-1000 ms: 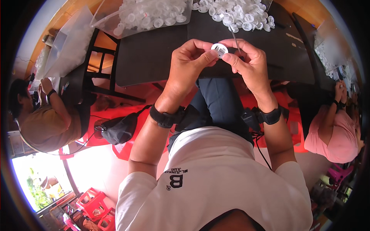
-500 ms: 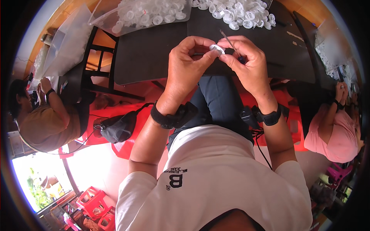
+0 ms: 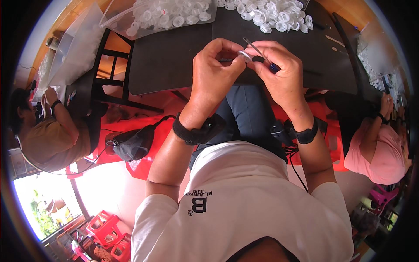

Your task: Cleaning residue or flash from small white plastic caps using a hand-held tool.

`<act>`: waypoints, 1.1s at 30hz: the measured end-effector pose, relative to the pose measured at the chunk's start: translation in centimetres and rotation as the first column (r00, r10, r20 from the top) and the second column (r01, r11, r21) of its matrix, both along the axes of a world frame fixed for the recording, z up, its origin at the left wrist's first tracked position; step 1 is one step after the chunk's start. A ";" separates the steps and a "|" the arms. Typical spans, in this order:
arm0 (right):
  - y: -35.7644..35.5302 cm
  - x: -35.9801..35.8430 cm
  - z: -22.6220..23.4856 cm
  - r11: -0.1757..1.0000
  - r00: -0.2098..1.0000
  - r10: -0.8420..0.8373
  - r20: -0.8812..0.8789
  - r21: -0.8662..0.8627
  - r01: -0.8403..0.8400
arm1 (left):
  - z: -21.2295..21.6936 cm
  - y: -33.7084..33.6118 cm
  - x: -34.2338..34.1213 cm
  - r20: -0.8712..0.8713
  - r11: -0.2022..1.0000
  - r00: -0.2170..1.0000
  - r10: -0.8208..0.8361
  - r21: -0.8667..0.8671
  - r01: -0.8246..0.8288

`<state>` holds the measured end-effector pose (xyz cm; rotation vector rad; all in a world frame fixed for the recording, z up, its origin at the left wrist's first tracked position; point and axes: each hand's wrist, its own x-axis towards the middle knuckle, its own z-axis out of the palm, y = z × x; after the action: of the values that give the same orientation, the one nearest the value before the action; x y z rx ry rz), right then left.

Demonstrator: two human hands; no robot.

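Observation:
Above the near edge of the dark table, a small round white plastic piece [image 3: 245,56] is pinched between the thumb and fingers of my left hand [image 3: 217,65]. It is tilted, so mostly its rim shows. My right hand [image 3: 279,65] grips a thin screwdriver [image 3: 257,49] with a dark blue handle, its metal shaft pointing up and left past the fingers. The right fingertips also meet the right side of the white piece. Part of the screwdriver's handle is hidden in the palm.
A clear plastic bin [image 3: 170,17] of white pieces stands at the far left of the table [image 3: 166,65]. Beside it lies a loose heap of similar pieces [image 3: 279,17]. One person [image 3: 56,135] works at the left, another [image 3: 377,148] at the right. A black bag [image 3: 135,142] sits left of me.
The white piece has turned more edge-on between my fingers. The screwdriver's tip has shifted slightly left and down, and both hands have moved a little.

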<state>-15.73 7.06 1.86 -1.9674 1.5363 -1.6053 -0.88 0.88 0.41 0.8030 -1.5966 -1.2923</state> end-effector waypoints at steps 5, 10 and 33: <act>0.0 0.2 -0.4 1.000 1.000 -0.012 0.027 0.024 0.011 | -0.8 -0.7 0.1 -0.041 0.998 0.998 -0.045 0.038 0.047; 0.1 -0.4 -1.0 0.990 0.996 0.002 0.088 0.142 -0.015 | -0.7 -1.8 0.8 0.045 0.985 0.986 -0.163 0.068 0.160; -0.4 0.7 -1.7 0.996 0.994 -0.029 0.109 0.084 0.020 | -0.9 -0.6 1.1 -0.340 0.860 0.908 -0.243 0.357 0.364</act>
<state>-15.04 6.67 0.16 -1.7935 1.5643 -1.6035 0.24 0.24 -0.53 0.5836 -1.2648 -1.9321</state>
